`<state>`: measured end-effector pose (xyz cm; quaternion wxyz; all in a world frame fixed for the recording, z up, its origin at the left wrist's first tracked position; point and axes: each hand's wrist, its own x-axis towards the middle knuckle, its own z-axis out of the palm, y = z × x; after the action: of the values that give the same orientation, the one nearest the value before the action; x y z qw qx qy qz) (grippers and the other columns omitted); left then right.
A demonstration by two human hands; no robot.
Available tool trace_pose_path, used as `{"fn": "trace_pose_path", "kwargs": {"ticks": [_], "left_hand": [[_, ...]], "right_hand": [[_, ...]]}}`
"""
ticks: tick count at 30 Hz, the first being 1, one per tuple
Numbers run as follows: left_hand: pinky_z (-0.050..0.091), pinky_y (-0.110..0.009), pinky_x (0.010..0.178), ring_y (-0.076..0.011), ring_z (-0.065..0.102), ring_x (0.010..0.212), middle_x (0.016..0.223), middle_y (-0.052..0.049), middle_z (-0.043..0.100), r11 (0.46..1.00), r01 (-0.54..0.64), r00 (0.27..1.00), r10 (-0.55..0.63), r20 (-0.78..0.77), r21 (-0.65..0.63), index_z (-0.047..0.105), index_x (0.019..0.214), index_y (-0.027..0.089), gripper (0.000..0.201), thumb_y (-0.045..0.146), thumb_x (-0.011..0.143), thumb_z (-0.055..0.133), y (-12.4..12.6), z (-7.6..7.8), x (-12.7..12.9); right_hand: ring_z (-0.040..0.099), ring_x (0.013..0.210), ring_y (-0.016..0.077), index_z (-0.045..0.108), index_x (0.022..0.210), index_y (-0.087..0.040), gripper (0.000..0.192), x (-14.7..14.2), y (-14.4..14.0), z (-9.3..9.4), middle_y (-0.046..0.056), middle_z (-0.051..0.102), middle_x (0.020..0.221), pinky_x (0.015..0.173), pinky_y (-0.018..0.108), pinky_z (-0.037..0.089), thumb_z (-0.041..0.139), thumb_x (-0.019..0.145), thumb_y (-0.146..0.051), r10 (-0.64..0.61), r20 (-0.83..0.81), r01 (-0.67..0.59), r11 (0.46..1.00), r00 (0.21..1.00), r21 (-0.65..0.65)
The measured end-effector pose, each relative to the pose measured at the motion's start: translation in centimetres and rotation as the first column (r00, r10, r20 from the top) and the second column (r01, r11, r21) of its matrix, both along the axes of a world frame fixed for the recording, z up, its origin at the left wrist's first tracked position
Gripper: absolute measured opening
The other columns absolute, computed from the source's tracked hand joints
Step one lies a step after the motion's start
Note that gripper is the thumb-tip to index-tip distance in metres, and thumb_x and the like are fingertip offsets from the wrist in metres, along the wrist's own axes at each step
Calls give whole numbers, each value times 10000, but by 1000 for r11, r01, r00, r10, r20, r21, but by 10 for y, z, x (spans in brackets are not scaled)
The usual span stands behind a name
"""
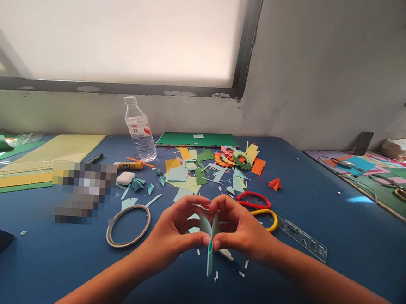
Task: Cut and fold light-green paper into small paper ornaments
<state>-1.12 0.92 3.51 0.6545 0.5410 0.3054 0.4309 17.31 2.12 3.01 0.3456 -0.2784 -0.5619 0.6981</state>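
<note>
Between my two hands is a small folded piece of light blue paper (210, 259), its fold pointing down toward me and its upper flaps spread apart. My left hand (180, 222) pinches one flap between thumb and fingers. On the other side, my right hand (237, 228) grips the opposite flap the same way. Just beyond my right hand lie scissors with one red and one yellow handle (264, 219); their blades are hidden. Paper scraps (186, 195) are scattered behind my hands, and tiny white bits lie below them.
A tape ring (128, 226), glue stick (129, 165), white eraser (125, 178) and folded blue paper pieces (138, 184) lie left. A water bottle (140, 131) stands behind. Paper rings (233, 157) lie at the back, a clear ruler (303, 237) at right. Large paper sheets (60, 149) cover the far left.
</note>
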Motion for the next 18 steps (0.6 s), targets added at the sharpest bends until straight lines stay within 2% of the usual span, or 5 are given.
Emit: {"fn": "trace_pose_path", "kwargs": {"ticks": [5,8,11,14,18], "left_hand": [[463,-367,888,-277,558,1072,1110,-58,626,998,62,993,-61,-105,8,635,1096,256,526,288,610,833,1,7,-1],[504,-323,751,-222,637,863,942,-32,665,987,101,989,-114,-96,-122,637,1073,251,589,255,532,871,1,7,-1],[472,-235,561,-122,585,574,654,18,624,976,110,986,-131,-99,-189,683,879,175,394,223,532,863,1,4,0],[433,-172,532,-75,529,552,604,56,575,989,6,994,-22,-107,-145,670,732,171,233,188,571,837,2,4,-1],[431,-139,562,-67,526,595,614,71,575,959,-257,945,275,-177,120,657,685,194,176,138,608,806,4,6,-4]], "right_hand": [[450,816,162,426,862,-239,479,1,-3,-6,-24,445,892,729,290,400,803,597,-370,-183,165,148,968,969,201],[383,792,167,396,790,-227,498,1,-5,-6,-19,427,835,699,284,360,790,576,-443,-254,218,174,928,942,328],[363,717,146,386,741,-220,494,1,-5,-4,-32,427,779,644,266,338,780,585,-473,-291,235,175,893,927,416],[426,678,133,441,702,-207,436,3,-4,1,-36,476,722,635,260,370,746,642,-513,-262,205,156,893,943,422],[585,692,149,607,775,-188,367,5,-3,6,-3,621,732,665,269,472,726,677,-521,-208,141,152,932,968,329]]}}
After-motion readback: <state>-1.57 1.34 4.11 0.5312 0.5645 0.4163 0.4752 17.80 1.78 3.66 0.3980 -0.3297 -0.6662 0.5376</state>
